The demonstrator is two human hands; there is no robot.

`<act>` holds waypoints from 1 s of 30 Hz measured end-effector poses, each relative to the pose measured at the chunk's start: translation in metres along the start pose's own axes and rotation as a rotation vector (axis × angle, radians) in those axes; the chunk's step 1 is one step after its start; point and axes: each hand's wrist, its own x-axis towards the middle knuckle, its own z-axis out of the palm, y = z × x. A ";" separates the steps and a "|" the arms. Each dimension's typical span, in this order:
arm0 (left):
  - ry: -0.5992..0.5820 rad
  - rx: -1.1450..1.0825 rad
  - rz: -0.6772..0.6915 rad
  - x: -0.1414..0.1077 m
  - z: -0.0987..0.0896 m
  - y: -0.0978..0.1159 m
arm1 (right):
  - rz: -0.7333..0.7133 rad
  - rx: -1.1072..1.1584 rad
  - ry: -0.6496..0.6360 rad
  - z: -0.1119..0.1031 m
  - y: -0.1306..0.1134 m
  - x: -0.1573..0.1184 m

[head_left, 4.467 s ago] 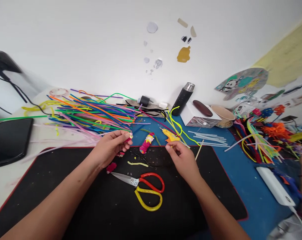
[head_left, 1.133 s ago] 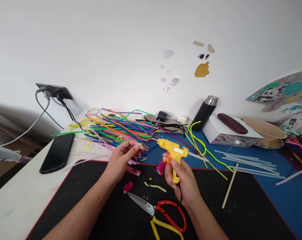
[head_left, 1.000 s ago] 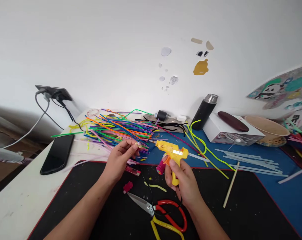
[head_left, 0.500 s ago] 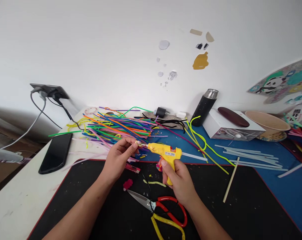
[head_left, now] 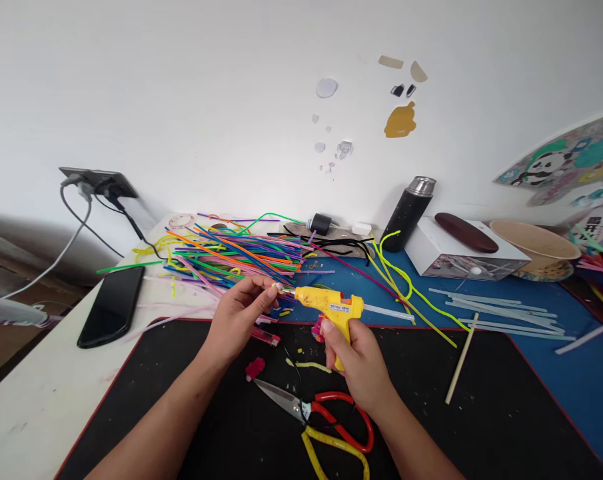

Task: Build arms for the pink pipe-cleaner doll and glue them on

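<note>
My right hand (head_left: 358, 363) is wrapped round the handle of a yellow hot glue gun (head_left: 326, 303), and a clear glue stick (head_left: 388, 312) juts from its back end. The gun's metal nozzle (head_left: 288, 291) points left, right up against a tiny pale piece (head_left: 280, 287) pinched in the fingertips of my left hand (head_left: 241, 313). That piece is too small and too covered to name. Below the gun lie scissors (head_left: 301, 407) with one red and one yellow handle. By their tip rests a dark pink fuzzy piece (head_left: 255, 369). A short pale yellow pipe cleaner (head_left: 308, 365) lies above the blades.
Many coloured pipe cleaners (head_left: 231, 253) are heaped behind my left hand. A phone (head_left: 112, 307) lies at the left. Toward the back right stand a black thermos (head_left: 408, 213), a white box (head_left: 461, 263) and a bowl (head_left: 536, 240). Loose glue sticks (head_left: 506, 313) and a wooden stick (head_left: 462, 360) lie to the right.
Almost nothing differs. Both hands, the glue gun and the small piece keep nearly the same place, with only a slight shift of the view.
</note>
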 end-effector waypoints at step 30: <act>0.011 0.030 -0.002 0.000 0.000 0.001 | -0.029 -0.060 0.013 -0.001 -0.001 -0.002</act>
